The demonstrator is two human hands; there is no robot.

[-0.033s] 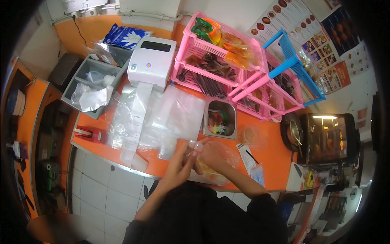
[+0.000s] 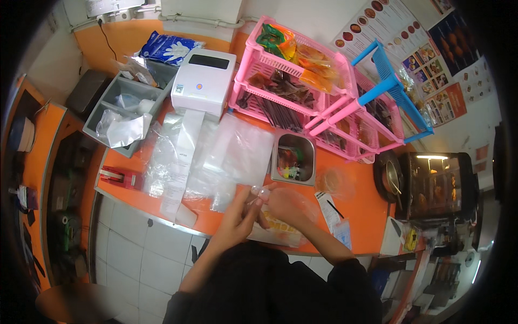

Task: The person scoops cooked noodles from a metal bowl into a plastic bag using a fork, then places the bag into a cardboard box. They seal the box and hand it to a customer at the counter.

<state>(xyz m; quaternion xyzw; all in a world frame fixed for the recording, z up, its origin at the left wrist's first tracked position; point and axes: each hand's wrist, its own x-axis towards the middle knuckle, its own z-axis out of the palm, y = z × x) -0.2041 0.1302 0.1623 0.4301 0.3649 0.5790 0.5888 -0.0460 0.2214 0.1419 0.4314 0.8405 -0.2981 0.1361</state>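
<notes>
My left hand [image 2: 240, 213] and my right hand [image 2: 283, 204] meet over the front edge of the orange counter [image 2: 356, 216]. Both pinch the top of a small clear plastic bag [image 2: 278, 229] with yellowish food inside. The bag's lower part rests on the counter just below my fingers. A pile of empty clear bags [image 2: 240, 148] lies just beyond my left hand. A small steel tub [image 2: 294, 157] of colourful bits stands right behind my hands.
A white label printer [image 2: 204, 81] feeds a paper strip [image 2: 181, 156] down the counter. Pink wire racks [image 2: 302, 81] of packets fill the back. A grey bin [image 2: 121, 113] and red tape dispenser [image 2: 118, 175] stand left, a lit warming cabinet [image 2: 437, 183] right.
</notes>
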